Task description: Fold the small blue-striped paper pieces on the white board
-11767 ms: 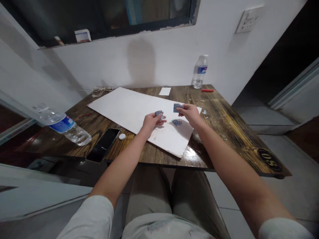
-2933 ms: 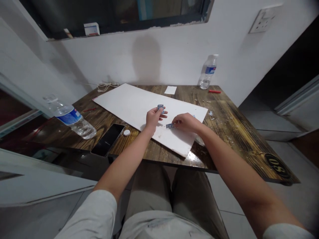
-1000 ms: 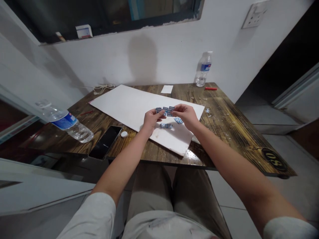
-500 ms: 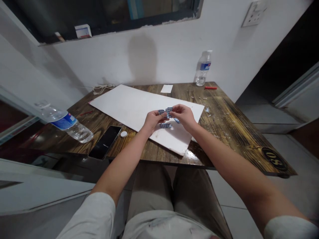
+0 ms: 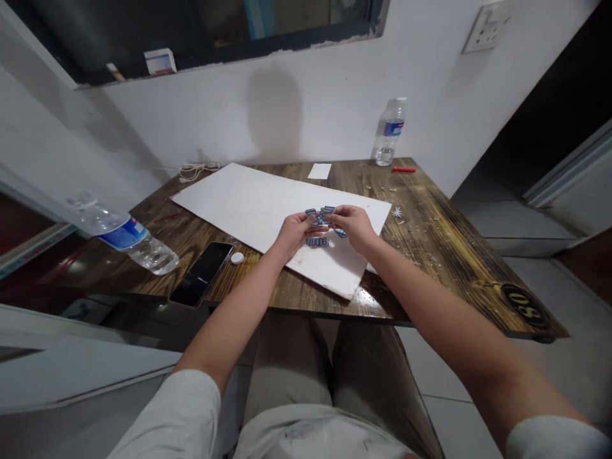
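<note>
The left hand [image 5: 295, 233] and right hand [image 5: 351, 227] meet over a white board [image 5: 239, 204], each in a narrow grip on small blue-and-white pieces [image 5: 319, 217] held up between them. Just below the grips, a row of pieces [image 5: 317, 241] lies on the board, and 1 more piece [image 5: 340, 233] sits partly under the right hand. Left of the grips, a phone [image 5: 201, 274] and a white bottle cap [image 5: 237, 258] lie on the table [image 5: 287, 305], near a water bottle [image 5: 138, 250].
</note>
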Demonstrator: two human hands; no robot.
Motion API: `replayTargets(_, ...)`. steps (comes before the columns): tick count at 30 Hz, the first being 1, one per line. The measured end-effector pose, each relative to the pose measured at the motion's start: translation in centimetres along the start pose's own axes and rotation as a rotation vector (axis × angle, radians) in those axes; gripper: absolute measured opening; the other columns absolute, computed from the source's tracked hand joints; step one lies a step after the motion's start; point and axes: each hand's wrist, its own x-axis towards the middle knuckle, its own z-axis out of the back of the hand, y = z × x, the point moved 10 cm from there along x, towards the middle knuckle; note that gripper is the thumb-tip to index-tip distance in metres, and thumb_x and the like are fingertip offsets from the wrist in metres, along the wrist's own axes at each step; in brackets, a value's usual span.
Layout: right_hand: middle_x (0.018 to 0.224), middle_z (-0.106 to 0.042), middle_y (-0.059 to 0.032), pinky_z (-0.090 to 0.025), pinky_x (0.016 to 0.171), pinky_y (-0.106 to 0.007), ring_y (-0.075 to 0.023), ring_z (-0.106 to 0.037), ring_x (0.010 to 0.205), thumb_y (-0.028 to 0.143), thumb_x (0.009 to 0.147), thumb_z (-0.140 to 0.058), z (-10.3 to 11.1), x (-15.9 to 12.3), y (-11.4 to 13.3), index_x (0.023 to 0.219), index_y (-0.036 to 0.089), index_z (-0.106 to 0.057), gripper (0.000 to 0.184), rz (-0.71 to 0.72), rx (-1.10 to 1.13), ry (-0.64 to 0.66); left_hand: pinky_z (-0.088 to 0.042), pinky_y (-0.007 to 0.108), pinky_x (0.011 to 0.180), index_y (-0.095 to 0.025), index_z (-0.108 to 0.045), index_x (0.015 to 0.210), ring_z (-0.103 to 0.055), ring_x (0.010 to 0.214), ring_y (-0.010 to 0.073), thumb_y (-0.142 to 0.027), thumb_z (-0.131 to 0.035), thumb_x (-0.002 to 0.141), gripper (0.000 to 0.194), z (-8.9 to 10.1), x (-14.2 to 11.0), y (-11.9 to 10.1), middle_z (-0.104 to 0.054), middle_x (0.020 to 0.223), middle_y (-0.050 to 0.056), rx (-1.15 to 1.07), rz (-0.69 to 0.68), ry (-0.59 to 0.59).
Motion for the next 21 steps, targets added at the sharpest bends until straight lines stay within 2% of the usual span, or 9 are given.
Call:
replayTargets(4, 0.059, -0.061, 0.0014, -0.045, 0.059, -0.028, -0.0106, -0.053, 0.055, 0.040, 0.047, -0.086, 0.5, 0.2, -0.1, 0.063, 0.018, -0.062, 0.037, 0.004, 0.009, -0.026, -0.055, 0.024, 0.064, -0.009, -0.067, 0.099, -0.073, 0.072, 0.0181, -0.035, -0.072, 0.080, 0.032, -0.1, 0.0, -0.1, -0.074, 0.084, 0.011, -0.005, -0.009, 0.001)
replayTargets(11, 0.063, -0.064, -0.0005, -0.046, 0.061, -0.029, -0.0114, -0.055, 0.057, 0.039, 0.051, -0.083, 0.5, 0.4, -0.3, 0.068, 0.017, -0.066, 0.032, 0.000, -0.003, -0.019, -0.054, 0.022, 0.062, -0.009, -0.067, 0.090, -0.072, 0.068, 0.0150, -0.028, -0.073, 0.080, 0.023, 1.7, 0.1, -0.3, -0.074, 0.084, 0.009, 0.031, -0.027, -0.146)
replayTargets(15, 0.061, -0.063, 0.0000, -0.044, 0.058, -0.028, -0.0110, -0.053, 0.055, 0.040, 0.054, -0.081, 0.3, 0.3, -0.3, 0.068, 0.018, -0.067, 0.030, 0.009, -0.040, -0.007, -0.052, 0.021, 0.059, -0.010, -0.066, 0.086, -0.071, 0.065, 0.0141, -0.027, -0.075, 0.078, 0.021, 1.6, 0.1, -0.4, -0.074, 0.080, 0.008, 0.048, -0.027, -0.138)
replayTargets(21, 0.056, -0.059, 0.0016, -0.042, 0.056, -0.027, -0.0107, -0.052, 0.054, 0.042, 0.058, -0.080, 0.1, 0.2, 0.1, 0.067, 0.018, -0.065, 0.030, 0.049, -0.094, 0.005, -0.052, 0.021, 0.060, -0.011, -0.067, 0.089, -0.070, 0.064, 0.0133, -0.033, -0.078, 0.074, 0.029, 1.5, -0.1, -0.4, -0.074, 0.079, 0.007, 0.085, -0.014, -0.134)
